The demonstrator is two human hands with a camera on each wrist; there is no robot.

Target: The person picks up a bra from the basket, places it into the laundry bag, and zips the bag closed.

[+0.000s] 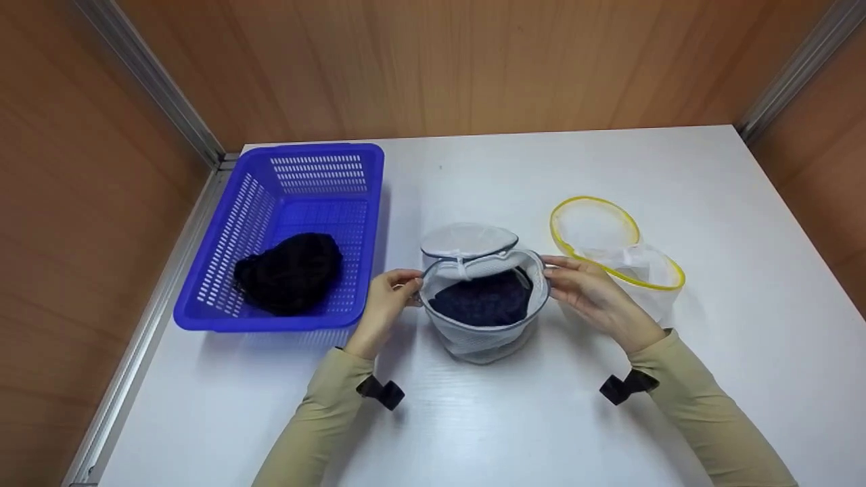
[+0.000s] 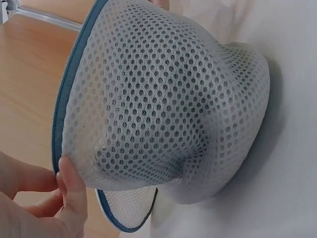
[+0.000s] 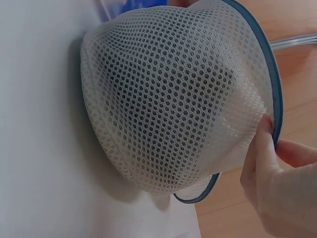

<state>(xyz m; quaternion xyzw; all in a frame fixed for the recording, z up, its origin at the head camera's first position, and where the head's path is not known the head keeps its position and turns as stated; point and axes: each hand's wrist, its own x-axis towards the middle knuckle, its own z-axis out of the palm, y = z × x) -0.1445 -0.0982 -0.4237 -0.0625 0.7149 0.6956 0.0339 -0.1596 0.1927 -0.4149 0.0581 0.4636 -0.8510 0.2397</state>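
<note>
A white mesh laundry bag [image 1: 482,343] with a blue-grey zipper rim stands upright on the table, its round lid [image 1: 468,239] folded back on the far side. Inside lies a dark navy cloth item [image 1: 484,299], which shows through the mesh in both wrist views. My left hand [image 1: 387,304] pinches the rim at the left, thumb and fingers on the zipper edge [image 2: 60,116]. On the opposite side my right hand [image 1: 595,294] pinches the rim in the same way, with the thumb against the mesh [image 3: 173,94].
To the left stands a blue plastic basket [image 1: 369,250] with a black cloth item [image 1: 291,274] in it. A second mesh bag with a yellow rim [image 1: 632,223] lies open behind my right hand. Wooden panels [image 1: 433,67] border the white table [image 1: 500,433].
</note>
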